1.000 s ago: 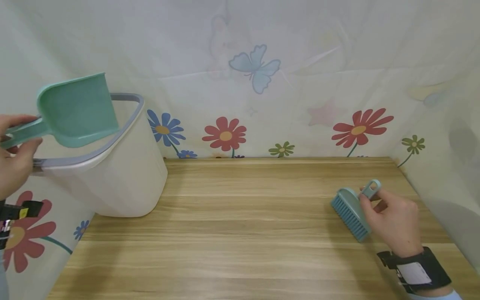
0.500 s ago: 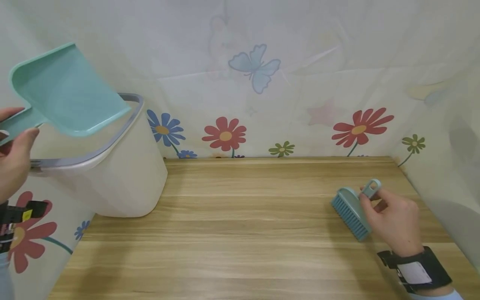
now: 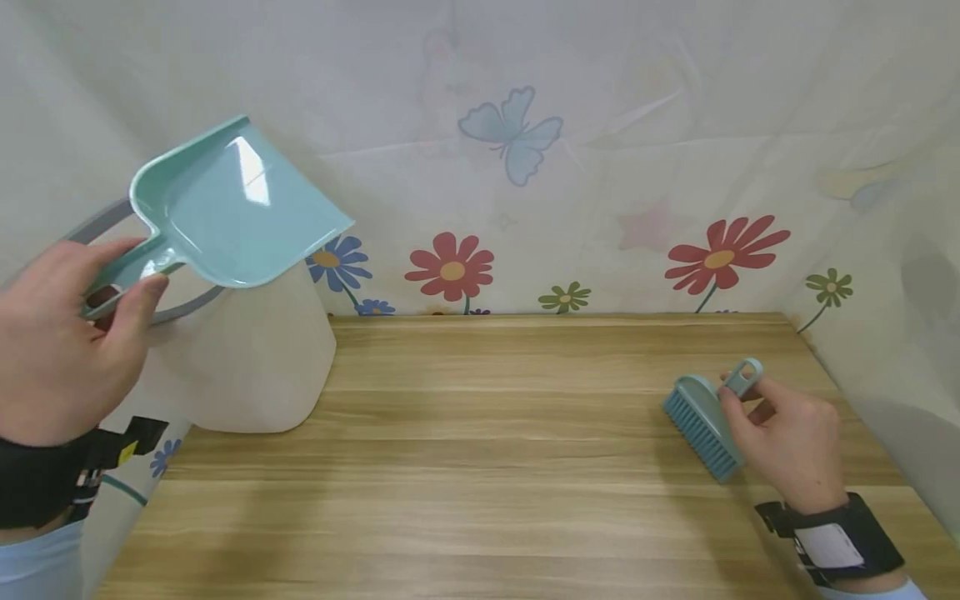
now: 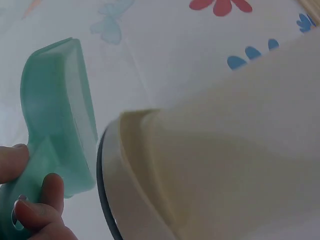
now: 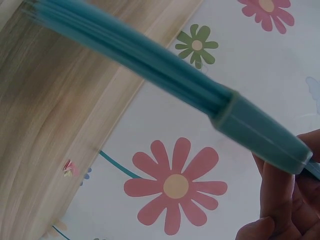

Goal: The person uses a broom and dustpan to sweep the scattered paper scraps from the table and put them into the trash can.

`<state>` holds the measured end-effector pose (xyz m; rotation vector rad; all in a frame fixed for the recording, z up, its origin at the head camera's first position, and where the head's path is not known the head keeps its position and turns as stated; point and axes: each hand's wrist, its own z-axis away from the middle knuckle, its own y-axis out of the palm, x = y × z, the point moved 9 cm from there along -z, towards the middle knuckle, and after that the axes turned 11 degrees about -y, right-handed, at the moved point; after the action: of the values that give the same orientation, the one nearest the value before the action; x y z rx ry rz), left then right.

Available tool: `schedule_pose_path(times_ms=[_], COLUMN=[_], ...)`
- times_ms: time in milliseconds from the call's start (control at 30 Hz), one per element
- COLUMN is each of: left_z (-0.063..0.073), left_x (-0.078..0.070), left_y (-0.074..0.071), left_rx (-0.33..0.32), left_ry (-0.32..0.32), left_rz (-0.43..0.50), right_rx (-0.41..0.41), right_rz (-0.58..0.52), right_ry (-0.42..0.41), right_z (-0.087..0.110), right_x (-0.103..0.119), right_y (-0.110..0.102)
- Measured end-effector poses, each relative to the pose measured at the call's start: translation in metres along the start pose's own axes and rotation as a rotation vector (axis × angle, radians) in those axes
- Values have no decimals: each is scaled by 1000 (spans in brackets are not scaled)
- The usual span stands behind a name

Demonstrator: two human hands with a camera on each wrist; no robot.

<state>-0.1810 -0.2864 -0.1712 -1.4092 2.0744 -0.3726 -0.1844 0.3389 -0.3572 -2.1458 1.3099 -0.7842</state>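
My left hand (image 3: 78, 342) grips the handle of a light teal dustpan (image 3: 232, 208), raised in front of the bin's rim. The pan's face shows bare and shiny, its straight lip pointing right. In the left wrist view the dustpan (image 4: 55, 115) appears from its underside beside the rim. A white bin (image 3: 255, 358) with a grey rim stands at the left, partly covered by pan and hand. At the right, my right hand (image 3: 787, 442) pinches the looped handle of a teal brush (image 3: 701, 425), bristles angled down to the left over the table. The brush (image 5: 135, 55) fills much of the right wrist view.
The wood-grain table (image 3: 480, 467) stretches between the hands. Behind it hangs a pale curtain (image 3: 600, 192) printed with flowers and a butterfly, also running along the right side. A small pink and yellow bit (image 5: 70, 167) shows near the table's edge in the right wrist view.
The dustpan first rose and tipped away from over the bin's mouth, then moved right with my left hand to the bin's front right side. My right hand and the brush stayed put.
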Motion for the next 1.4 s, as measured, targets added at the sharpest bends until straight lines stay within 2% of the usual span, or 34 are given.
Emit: schedule_pose_path(times_ms=[167, 333, 533, 800, 1033, 1233, 1400], left_z=[15, 34, 62, 108, 143, 162, 174], left_x=[-24, -33, -35, -41, -42, -43, -45], left_y=[12, 35, 75, 138, 187, 215, 233], left_rx=[5, 70, 180, 396, 548, 604, 689], left_ry=[59, 68, 29, -38, -92, -97, -111], left_rz=[132, 226, 325, 414, 416, 390, 394], right_rx=[9, 15, 17, 12, 23, 14, 17], right_rz=[5, 0, 2, -3, -4, -3, 5], right_ry=[8, 18, 18, -1, 2, 0, 3], right_z=[0, 0, 1, 0, 1, 0, 1], right_x=[0, -1, -1, 2, 4, 5, 4], right_y=[1, 3, 3, 3, 4, 5, 6])
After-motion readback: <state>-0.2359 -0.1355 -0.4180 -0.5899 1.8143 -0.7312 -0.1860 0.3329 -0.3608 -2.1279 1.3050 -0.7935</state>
